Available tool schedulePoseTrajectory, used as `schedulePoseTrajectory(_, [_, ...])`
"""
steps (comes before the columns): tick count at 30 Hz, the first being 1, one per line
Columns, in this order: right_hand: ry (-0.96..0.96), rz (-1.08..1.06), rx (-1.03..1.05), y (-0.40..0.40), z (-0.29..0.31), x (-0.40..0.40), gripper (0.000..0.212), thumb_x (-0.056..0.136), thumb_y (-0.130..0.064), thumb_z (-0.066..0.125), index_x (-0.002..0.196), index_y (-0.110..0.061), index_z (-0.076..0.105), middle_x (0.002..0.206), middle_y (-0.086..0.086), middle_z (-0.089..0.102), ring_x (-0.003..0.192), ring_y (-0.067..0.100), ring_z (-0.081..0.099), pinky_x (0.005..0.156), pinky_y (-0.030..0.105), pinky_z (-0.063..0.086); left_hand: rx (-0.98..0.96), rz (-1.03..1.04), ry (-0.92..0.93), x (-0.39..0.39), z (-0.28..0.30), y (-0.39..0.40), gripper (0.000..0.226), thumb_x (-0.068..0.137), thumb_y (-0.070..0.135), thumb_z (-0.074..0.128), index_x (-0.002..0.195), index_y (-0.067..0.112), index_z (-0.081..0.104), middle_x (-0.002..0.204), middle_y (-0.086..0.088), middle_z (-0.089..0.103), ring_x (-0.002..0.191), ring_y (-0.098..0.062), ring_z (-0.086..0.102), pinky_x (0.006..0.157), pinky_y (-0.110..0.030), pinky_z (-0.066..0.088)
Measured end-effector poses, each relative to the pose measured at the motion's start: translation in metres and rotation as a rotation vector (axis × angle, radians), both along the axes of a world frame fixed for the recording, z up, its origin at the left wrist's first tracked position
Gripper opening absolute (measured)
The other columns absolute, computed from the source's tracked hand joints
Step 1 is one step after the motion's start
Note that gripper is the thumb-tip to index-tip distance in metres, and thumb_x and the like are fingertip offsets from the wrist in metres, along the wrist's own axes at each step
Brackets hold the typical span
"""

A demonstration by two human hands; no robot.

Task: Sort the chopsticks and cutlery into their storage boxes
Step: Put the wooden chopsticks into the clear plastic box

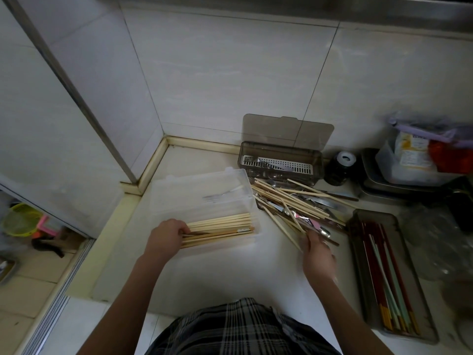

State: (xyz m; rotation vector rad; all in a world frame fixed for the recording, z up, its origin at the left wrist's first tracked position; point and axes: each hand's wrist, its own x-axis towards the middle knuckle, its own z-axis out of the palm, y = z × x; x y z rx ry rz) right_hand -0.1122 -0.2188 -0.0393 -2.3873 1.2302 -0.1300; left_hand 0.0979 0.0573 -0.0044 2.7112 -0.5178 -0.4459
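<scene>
the left hand (167, 235), left of centre, is curled over the ends of bamboo chopsticks (220, 229) laid in the clear storage box (204, 198). a few chopsticks from the mixed cutlery pile (299, 204), right of centre, are pinched by the right hand (317, 254). no label writing can be read.

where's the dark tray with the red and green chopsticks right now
In the head view, the dark tray lies on the counter at the far right, just right of the right hand and below the mixed pile of chopsticks and cutlery.
</scene>
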Motion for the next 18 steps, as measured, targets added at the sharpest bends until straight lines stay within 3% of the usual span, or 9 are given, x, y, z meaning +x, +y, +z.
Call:
schedulePoseTrajectory(4, [-0.242, -0.020, -0.071, 0.002, 0.011, 0.004, 0.025, 0.100, -0.026, 0.037, 0.103, -0.014, 0.058, 0.076, 0.006, 0.062, 0.072, 0.027, 0.059, 0.064, 0.037, 0.050, -0.065, -0.019, -0.031, 0.000, -0.001, 0.002, 0.031, 0.086, -0.001, 0.047, 0.093, 0.019, 0.070, 0.105, -0.007, 0.064, 0.097, -0.024, 0.057, 0.089, -0.034, 0.046])
schedulePoseTrajectory(8, [-0.377, 0.157, -0.240, 0.013, 0.029, 0.026, 0.016, 0.093, -0.020, 0.057, 0.096, -0.011, 0.070, 0.082, 0.009, 0.066, 0.079, 0.032, 0.059, 0.069, 0.037, 0.049, -0.256, -0.075, -0.275, -0.012, 0.011, -0.014, 0.029, 0.089, 0.004, 0.050, 0.114, 0.013, 0.063, 0.112, -0.008, 0.063, 0.100, -0.024, 0.057, 0.090, -0.036, 0.045])
schedulePoseTrajectory(11, [-0.378, 0.357, -0.228, 0.034, 0.041, 0.046, 0.029, 0.092, -0.035, 0.048, 0.099, -0.019, 0.071, 0.086, 0.003, 0.067, 0.080, 0.026, 0.059, 0.074, 0.036, 0.046, -0.347, -0.204, -0.415, -0.026, 0.028, -0.038, 0.034, 0.088, 0.010, 0.058, 0.122, 0.014, 0.059, 0.115, -0.008, 0.061, 0.102, -0.025, 0.057, 0.091, -0.040, 0.045])
schedulePoseTrajectory(13, [-0.344, 0.493, -0.223, 0.049, 0.046, 0.057, 0.035, 0.093, -0.040, 0.041, 0.102, -0.024, 0.070, 0.089, -0.001, 0.064, 0.083, 0.021, 0.057, 0.077, 0.037, 0.045, -0.322, -0.347, -0.482, -0.032, 0.033, -0.051, 0.035, 0.083, 0.016, 0.065, 0.118, 0.019, 0.063, 0.113, -0.005, 0.064, 0.102, -0.023, 0.059, 0.095, -0.043, 0.041])
schedulePoseTrajectory(16, [-0.349, 0.616, -0.227, 0.064, 0.049, 0.065, 0.033, 0.091, -0.037, 0.041, 0.103, -0.023, 0.068, 0.091, -0.001, 0.060, 0.085, 0.022, 0.056, 0.073, 0.037, 0.047, -0.276, -0.503, -0.583, -0.038, 0.029, -0.059, 0.023, 0.072, 0.020, 0.069, 0.094, 0.026, 0.073, 0.082, 0.005, 0.069, 0.079, -0.015, 0.065, 0.096, -0.034, 0.037])
schedulePoseTrajectory(18, [-0.362, 0.595, -0.244, 0.066, 0.048, 0.062, 0.028, 0.090, -0.034, 0.044, 0.107, -0.025, 0.065, 0.097, -0.002, 0.060, 0.092, 0.021, 0.056, 0.080, 0.040, 0.046, -0.233, -0.509, -0.534, -0.037, 0.026, -0.054, 0.025, 0.066, 0.013, 0.078, 0.086, 0.027, 0.074, 0.069, 0.007, 0.067, 0.068, -0.014, 0.065, 0.094, -0.035, 0.041])
